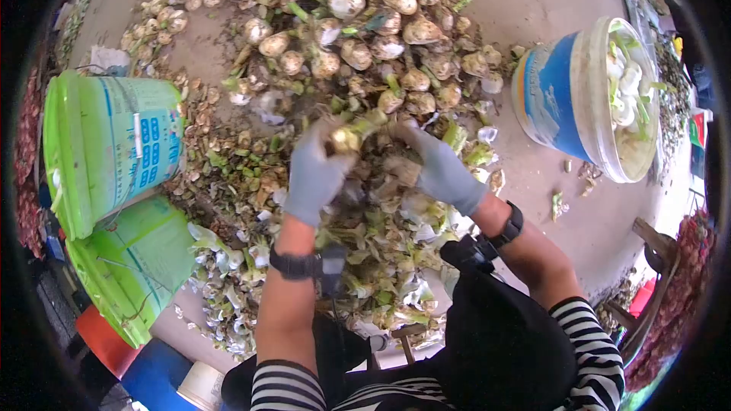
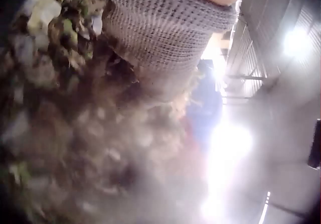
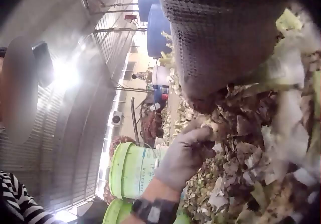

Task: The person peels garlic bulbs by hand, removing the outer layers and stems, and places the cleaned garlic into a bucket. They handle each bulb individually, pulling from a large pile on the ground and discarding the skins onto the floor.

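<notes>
My left hand (image 1: 316, 171), in a pale grey glove with dark wristband, grips a yellowish garlic bulb (image 1: 345, 139) above the heap. From the bulb, a green stalk (image 1: 371, 122) points toward my right hand (image 1: 444, 170), gloved alike. The right fingers bend inward close to the stalk, blurred; I cannot tell what they pinch. The right wrist view shows the left glove (image 3: 183, 159) beyond the right glove (image 3: 215, 43), whose finger end is soiled brown. In the left wrist view the knitted cuff (image 2: 155, 28) hides the held bulb. Stripped skins (image 1: 381, 236) lie below both hands.
Unpeeled garlic bulbs (image 1: 358, 53) with cut stems are heaped ahead. A blue and white bucket (image 1: 560, 99) with whitish peeled garlic (image 1: 626, 91) stands at the right. Two green buckets (image 1: 114, 144) are at the left. Red mesh sacks (image 1: 674, 304) line the right edge.
</notes>
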`<state>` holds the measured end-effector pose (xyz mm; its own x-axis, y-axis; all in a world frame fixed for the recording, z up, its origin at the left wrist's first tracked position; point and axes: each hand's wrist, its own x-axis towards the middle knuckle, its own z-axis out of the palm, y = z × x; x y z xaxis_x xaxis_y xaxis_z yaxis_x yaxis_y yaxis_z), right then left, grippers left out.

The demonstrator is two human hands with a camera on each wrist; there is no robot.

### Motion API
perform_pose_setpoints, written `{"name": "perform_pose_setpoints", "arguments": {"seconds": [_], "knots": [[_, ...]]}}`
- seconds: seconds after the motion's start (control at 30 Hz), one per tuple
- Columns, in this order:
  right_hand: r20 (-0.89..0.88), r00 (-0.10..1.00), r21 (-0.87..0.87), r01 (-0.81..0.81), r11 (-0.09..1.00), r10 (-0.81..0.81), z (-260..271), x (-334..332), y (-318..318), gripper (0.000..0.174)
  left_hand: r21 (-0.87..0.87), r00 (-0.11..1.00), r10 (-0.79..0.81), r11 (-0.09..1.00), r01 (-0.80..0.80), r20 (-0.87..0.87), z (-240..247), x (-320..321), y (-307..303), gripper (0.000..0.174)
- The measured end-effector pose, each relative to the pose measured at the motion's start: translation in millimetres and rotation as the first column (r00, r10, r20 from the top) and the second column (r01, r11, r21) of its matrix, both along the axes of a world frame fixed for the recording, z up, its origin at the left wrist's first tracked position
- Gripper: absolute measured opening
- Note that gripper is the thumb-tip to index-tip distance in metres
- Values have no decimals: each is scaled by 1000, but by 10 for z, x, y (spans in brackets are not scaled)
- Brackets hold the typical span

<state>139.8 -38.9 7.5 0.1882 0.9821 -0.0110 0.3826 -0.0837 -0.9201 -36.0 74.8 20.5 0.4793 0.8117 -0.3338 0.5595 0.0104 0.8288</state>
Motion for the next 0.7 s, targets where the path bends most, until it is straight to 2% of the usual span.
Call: {"name": "perform_pose_setpoints", "arguments": {"seconds": [0.07, 0.1, 0.17, 0.23, 0.3, 0.4, 0.43, 0.47, 0.5, 0.53, 0.57, 0.6, 0.63, 0.67, 0.7], "knots": [[-175, 982, -65, 53, 996, -64, -102, 40, 20, 29, -57, 987, -39, 997, 49, 157, 128, 197, -322, 51], [-159, 985, -78, 59, 995, -71, -13, 114, 15, 29, 36, 990, -131, 991, 129, 49, 227, 275, -409, 52], [-216, 975, -235, -11, 972, -42, 235, 241, 33, 31, 291, 981, -192, 940, 180, 15, 299, 345, -534, 53], [-278, 961, -170, -36, 985, -13, 186, 303, -23, 31, 298, 972, -230, 926, 230, -36, 255, 333, -599, 56], [-264, 961, -350, -170, 921, 78, 240, 364, -73, 28, 309, 960, -263, 909, 280, -96, 200, 271, -616, 58], [-325, 941, -366, -214, 906, 91, 364, 373, -111, 26, 57, 960, -272, 962, 268, 69, 138, 138, -582, 63], [-335, 935, -389, -253, 886, 120, 386, 376, -111, 26, 54, 961, -269, 962, 266, 68, 129, 110, -596, 63], [-336, 934, -387, -256, 886, 123, 366, 375, -120, 26, -186, 958, -143, 964, 192, 249, 124, 81, -608, 61], [-400, 912, -359, -244, 901, 88, 314, 373, -131, 25, -420, 922, 25, 895, 152, 387, 139, 63, -608, 59], [-463, 885, -332, -231, 915, 55, 258, 368, -145, 24, -510, 901, 97, 847, 148, 423, 185, 65, -621, 63], [-464, 884, -329, -233, 915, 59, 199, 351, -177, 24, -508, 901, 99, 849, 145, 423, 199, 104, -692, 63], [-340, 937, -275, -183, 944, 83, 143, 322, -225, 25, -312, 891, 53, 945, 102, 451, 209, 165, -791, 63], [-208, 974, -212, -139, 967, 94, 101, 312, -257, 25, -100, 884, 1, 994, 52, 468, 211, 197, -841, 64], [-209, 973, -212, -141, 967, 96, 66, 330, -271, 25, 47, 928, -106, 994, 95, 358, 207, 176, -821, 53], [-170, 970, -201, -210, 957, 177, 53, 351, -270, 27, 44, 928, -104, 995, 95, 357, 202, 137, -817, 53]]}}
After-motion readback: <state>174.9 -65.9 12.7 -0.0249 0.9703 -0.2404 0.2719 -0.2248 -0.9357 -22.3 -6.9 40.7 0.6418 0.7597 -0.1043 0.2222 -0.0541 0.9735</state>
